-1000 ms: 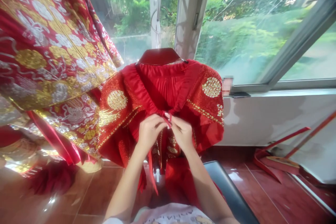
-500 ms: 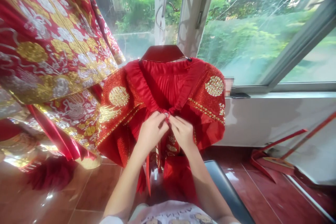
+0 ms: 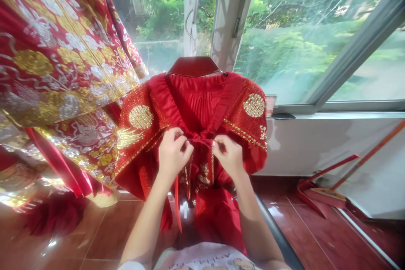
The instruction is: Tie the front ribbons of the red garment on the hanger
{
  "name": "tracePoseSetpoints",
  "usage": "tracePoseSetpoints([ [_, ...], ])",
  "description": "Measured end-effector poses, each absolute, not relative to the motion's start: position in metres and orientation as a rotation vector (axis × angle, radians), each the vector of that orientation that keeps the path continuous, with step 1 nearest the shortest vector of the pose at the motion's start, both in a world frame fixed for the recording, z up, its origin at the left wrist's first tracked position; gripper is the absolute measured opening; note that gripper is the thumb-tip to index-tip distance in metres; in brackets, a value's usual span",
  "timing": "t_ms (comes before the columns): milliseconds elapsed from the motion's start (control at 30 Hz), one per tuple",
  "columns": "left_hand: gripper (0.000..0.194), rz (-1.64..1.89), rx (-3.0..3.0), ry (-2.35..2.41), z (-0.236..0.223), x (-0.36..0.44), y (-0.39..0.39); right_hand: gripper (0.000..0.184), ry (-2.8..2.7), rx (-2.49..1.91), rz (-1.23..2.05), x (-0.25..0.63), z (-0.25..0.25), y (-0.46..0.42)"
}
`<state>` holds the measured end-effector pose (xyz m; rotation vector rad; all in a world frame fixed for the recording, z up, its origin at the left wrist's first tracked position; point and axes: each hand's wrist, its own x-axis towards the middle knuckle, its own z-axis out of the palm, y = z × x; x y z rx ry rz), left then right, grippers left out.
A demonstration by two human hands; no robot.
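In front of me a red skirt (image 3: 139,139) with gold embroidered medallions and beaded trim hangs from a dark red hanger (image 3: 194,66). Its gathered waistband forms a V down to the middle, where a thin red tie string (image 3: 200,139) is stretched level between my hands. My left hand (image 3: 173,152) pinches one end of the string, fingers closed. On the other end my right hand (image 3: 228,152) is closed in a pinch too. The string looks crossed or looped at the centre, though the detail is too small to make out.
At left hangs a red garment (image 3: 63,50) thick with gold and silver embroidery, close to the skirt. Windows (image 3: 284,50) stand behind. A black stool seat (image 3: 275,230) is below at right. A red-handled tool (image 3: 325,194) leans by the wall, on red floor tiles.
My hands were together at the centre of the waistband. Now they have drawn apart sideways, pulling the string straight between them.
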<state>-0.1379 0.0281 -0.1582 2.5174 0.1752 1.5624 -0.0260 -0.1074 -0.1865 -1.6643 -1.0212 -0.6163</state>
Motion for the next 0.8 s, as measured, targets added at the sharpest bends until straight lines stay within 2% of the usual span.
tracePoseSetpoints([
  [133,0.012,1.534,2.347,0.117,-0.161,-0.132,0.027,0.009,-0.908,-1.622,-0.437,-0.028,-0.183,-0.110],
  [300,0.007,1.547,2.128,0.103,-0.167,-0.123,0.024,0.020,-0.664,-1.302,-0.097,-0.041,-0.184,-0.100],
  [567,0.014,1.141,1.568,0.101,-0.167,-0.113,0.019,0.029,-0.539,-0.988,0.188,-0.042,-0.190,-0.084],
  [667,0.018,1.122,1.583,0.140,-0.168,-0.114,0.021,0.034,-0.562,-0.944,0.230,-0.040,-0.188,-0.083],
  [800,0.015,1.239,1.804,0.219,-0.171,-0.119,0.026,0.039,-0.611,-0.999,0.234,-0.038,-0.190,-0.085],
])
